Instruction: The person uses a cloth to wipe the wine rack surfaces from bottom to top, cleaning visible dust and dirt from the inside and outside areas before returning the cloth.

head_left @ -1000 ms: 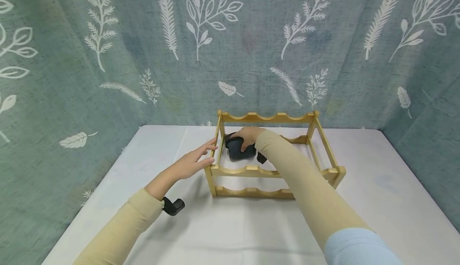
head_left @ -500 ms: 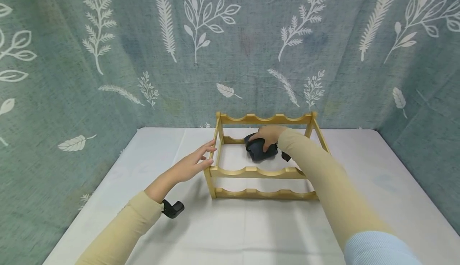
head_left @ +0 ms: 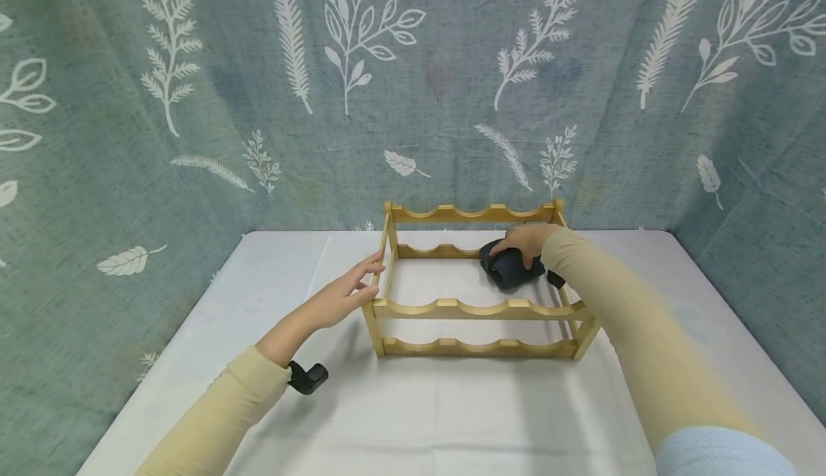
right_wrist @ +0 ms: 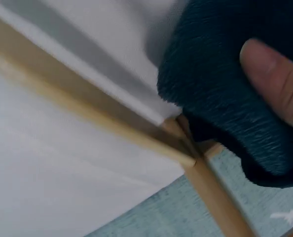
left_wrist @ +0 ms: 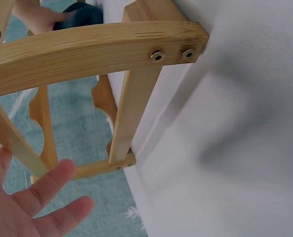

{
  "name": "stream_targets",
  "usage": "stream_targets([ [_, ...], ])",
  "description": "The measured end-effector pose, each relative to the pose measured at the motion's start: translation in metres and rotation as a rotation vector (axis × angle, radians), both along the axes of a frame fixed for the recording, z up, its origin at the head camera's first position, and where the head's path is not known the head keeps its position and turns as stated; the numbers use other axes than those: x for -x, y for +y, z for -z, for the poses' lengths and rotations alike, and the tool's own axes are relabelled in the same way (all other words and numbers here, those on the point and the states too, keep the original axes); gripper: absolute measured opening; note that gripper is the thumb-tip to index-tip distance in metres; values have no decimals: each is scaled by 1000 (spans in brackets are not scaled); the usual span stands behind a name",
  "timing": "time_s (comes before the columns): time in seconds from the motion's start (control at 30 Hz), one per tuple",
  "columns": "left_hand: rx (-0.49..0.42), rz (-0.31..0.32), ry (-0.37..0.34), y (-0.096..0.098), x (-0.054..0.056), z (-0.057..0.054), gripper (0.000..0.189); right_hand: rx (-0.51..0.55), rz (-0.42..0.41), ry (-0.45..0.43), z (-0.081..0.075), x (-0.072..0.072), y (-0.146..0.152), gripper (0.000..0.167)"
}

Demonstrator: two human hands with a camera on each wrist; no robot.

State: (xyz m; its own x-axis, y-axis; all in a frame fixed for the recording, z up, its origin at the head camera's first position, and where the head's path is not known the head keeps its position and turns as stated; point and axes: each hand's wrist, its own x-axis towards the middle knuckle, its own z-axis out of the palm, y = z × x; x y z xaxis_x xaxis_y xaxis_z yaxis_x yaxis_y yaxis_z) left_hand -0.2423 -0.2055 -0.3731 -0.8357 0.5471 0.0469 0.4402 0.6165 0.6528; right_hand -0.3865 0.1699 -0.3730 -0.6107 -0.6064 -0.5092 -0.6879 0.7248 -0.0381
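A two-tier wooden bottle rack (head_left: 477, 309) with scalloped rails stands on the white table. My right hand (head_left: 528, 241) grips a folded dark teal cloth (head_left: 510, 269) inside the rack, toward its right end. The right wrist view shows the thumb (right_wrist: 270, 69) pressed on the fuzzy cloth (right_wrist: 210, 94), close to a corner of the rack frame. My left hand (head_left: 342, 297) rests its spread fingers on the rack's left side bar. In the left wrist view, those fingers (left_wrist: 48, 187) lie extended beside the wooden bars.
The white table (head_left: 361, 419) reaches out around the rack on all sides. A green-grey curtain (head_left: 400, 125) with white leaf prints hangs behind and at both sides. A black wrist camera (head_left: 308, 378) sits under the left wrist.
My right hand has moved the cloth from the rack's left end to its right end. The left hand stays at the left side bar.
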Motion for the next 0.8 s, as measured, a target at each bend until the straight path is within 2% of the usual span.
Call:
stream_targets([
  [0.1,-5,-2,4,-1,-1,0,49,-7,3,-3,-3,-1,6,71],
  [0.3,-27,15,17,2,-1,1,47,-12,-53,-3,-4,1,16,72],
  [0.5,-44,21,11,4,0,1,48,75,-58,24,2,5,14,69],
  [0.63,-29,14,17,3,0,2,47,185,-97,27,5,0,0,65],
  [0.8,-19,6,13,0,-1,3,48,255,-143,-4,-4,-10,-39,63],
])
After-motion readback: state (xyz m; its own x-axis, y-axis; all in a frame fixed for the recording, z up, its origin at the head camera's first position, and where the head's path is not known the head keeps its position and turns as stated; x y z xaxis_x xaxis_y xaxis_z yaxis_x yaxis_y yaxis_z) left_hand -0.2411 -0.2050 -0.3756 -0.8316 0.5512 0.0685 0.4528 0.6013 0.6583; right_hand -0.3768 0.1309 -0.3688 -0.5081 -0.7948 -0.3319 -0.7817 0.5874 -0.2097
